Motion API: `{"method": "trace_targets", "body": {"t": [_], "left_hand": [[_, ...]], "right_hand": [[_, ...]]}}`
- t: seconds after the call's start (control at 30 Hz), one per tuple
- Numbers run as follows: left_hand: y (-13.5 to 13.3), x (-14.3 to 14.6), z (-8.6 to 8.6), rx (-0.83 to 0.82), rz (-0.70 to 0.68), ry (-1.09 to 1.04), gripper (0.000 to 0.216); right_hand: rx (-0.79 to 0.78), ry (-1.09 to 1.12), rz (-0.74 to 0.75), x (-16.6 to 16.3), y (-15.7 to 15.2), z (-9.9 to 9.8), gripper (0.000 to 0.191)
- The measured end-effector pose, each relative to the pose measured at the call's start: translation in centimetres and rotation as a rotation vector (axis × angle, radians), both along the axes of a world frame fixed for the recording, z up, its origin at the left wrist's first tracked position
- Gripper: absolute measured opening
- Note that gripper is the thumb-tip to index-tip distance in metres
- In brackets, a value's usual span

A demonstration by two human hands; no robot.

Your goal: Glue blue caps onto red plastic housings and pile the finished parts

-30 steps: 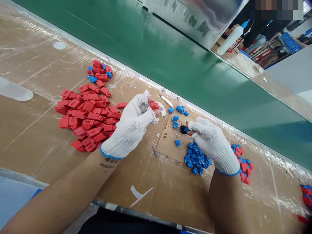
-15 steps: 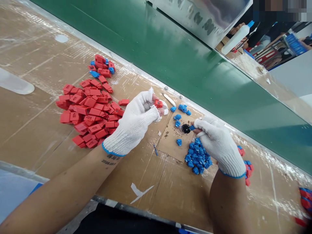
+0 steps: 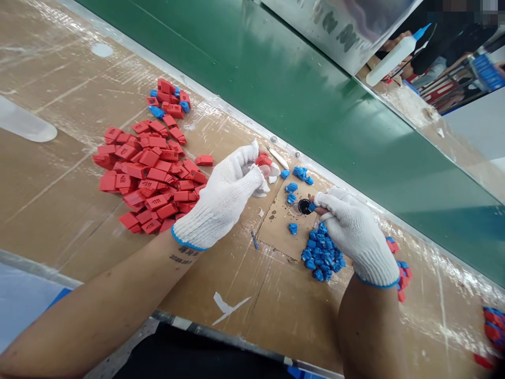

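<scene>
My left hand (image 3: 231, 195), in a white knit glove with bare fingertips, pinches a small red plastic housing (image 3: 263, 159). The gloved right hand (image 3: 353, 226) grips a small blue plastic piece (image 3: 312, 207) at the edge of a little round cup of black liquid (image 3: 304, 206). Whether the piece touches the liquid I cannot tell. The cup stands on a stained cardboard sheet (image 3: 276, 223), with several loose blue pieces (image 3: 291, 187) around it. Just below the right hand lies a heap of blue pieces (image 3: 322, 252). Left of my left hand, red housings (image 3: 153, 179) form a large pile.
Behind the cardboard lies a white-handled tool (image 3: 279, 157). Red-and-blue pieces (image 3: 169, 100) lie at the far left, others (image 3: 403, 273) beyond my right wrist. A green surface (image 3: 236, 79) runs along the table's back edge. A person's arm shows near a white bottle (image 3: 394, 60).
My left hand has turned the red housing, so another side of it shows. The right hand's blue piece stays at the cup. The whole view has shifted slightly.
</scene>
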State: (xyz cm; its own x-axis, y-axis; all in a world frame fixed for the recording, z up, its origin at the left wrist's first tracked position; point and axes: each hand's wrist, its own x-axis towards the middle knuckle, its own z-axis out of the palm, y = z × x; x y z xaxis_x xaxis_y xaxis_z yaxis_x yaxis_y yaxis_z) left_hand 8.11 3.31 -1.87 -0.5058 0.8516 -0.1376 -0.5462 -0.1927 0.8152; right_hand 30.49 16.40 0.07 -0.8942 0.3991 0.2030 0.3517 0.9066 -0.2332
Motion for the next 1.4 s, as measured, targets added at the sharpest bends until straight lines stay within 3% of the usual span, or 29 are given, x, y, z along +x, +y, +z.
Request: {"method": "trace_targets", "body": {"t": [1.07, 1.23, 1.4], "left_hand": [[-0.1, 0.1, -0.2, -0.032, -0.015, 0.030, 0.011], [-0.1, 0.0, -0.6, -0.003, -0.031, 0.016, 0.011], [-0.4, 0.4, -1.1, 0.067, -0.102, 0.113, 0.026]], "right_hand": [[-0.036, -0.023, -0.048, -0.2, -0.1, -0.2, 0.026], [-0.068, 0.045, -0.043, 0.6, 0.1, 0.8, 0.023], [-0.055, 0.240, -0.094, 1.6, -0.3, 2.5, 0.017]]}}
